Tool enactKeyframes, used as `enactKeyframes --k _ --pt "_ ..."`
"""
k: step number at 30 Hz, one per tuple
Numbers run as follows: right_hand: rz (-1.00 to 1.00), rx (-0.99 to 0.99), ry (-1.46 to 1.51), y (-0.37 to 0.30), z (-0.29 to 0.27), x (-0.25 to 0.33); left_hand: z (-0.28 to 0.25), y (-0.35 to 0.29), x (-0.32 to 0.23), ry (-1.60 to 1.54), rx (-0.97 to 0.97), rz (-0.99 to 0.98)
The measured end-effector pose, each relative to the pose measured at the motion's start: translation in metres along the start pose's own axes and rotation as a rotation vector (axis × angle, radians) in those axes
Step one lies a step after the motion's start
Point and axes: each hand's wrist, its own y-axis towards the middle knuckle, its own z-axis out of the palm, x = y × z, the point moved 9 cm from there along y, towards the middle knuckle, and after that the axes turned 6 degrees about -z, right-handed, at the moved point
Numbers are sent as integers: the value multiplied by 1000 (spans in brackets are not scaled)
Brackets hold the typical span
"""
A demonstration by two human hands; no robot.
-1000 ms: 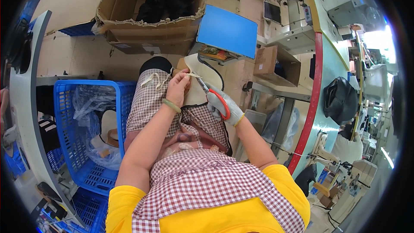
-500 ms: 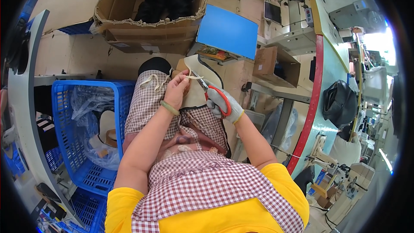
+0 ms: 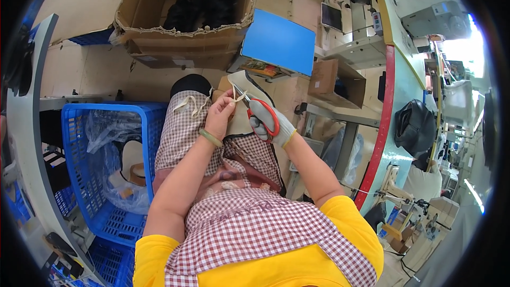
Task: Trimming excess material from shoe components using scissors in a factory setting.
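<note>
My bare left hand (image 3: 220, 115), with a bangle at the wrist, pinches a thin cream strip (image 3: 238, 95) above my lap. In my right hand (image 3: 272, 126), gloved in grey with a yellow cuff, are red-handled scissors (image 3: 274, 117). Their blades point up and left, close beside the strip; whether they touch it I cannot tell. Under both hands lies a cream piece with black edging (image 3: 257, 87), probably fabric, over my legs. More cream strip lengths (image 3: 193, 104) rest on my left thigh, on the checked apron (image 3: 212, 234).
To my left stands a blue plastic basket (image 3: 150, 106) with clear plastic bags and a cream piece inside. Ahead are a large cardboard box (image 3: 180, 48) holding black items, a blue-topped stand (image 3: 279, 40) and a smaller box (image 3: 321, 82). A red-edged table (image 3: 383, 122) runs along the right.
My right hand and the scissors have shifted slightly left and down. The strip stands higher above my left fingertips. The whole view has tilted a little.
</note>
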Motion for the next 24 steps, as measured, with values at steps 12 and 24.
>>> enactKeyframes --k 12,24 --pt "35 -224 151 17 18 -14 -8 2 -42 25 -125 124" --pt "-10 -187 211 9 31 -16 -39 95 -52 1211 -103 -153"
